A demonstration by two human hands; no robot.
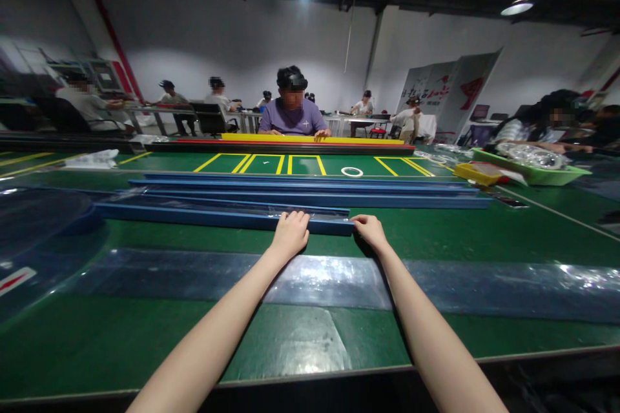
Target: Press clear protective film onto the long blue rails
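Observation:
A long blue channel-shaped strip (223, 215) lies on the green table in front of me, its right end between my hands. My left hand (293, 230) is closed over its near wall, with the fingertips reaching inside. Clear film (278, 211) shows in the channel beside those fingers. At the strip's right end, my right hand (370, 231) pinches the corner with thumb and fingers; whether film is also in that pinch is too small to tell. Just behind lie more blue strips (387, 197), roughly parallel. A wide band of clear plastic (334, 277) stretches under my forearms.
A roll of clear plastic (43, 226) sits at the left. Across the green table (484, 232), a person (294, 113) works by yellow strips (349, 140). A white ring (351, 171) lies mid-table. A green tray (557, 174) and yellow tray (477, 174) stand right.

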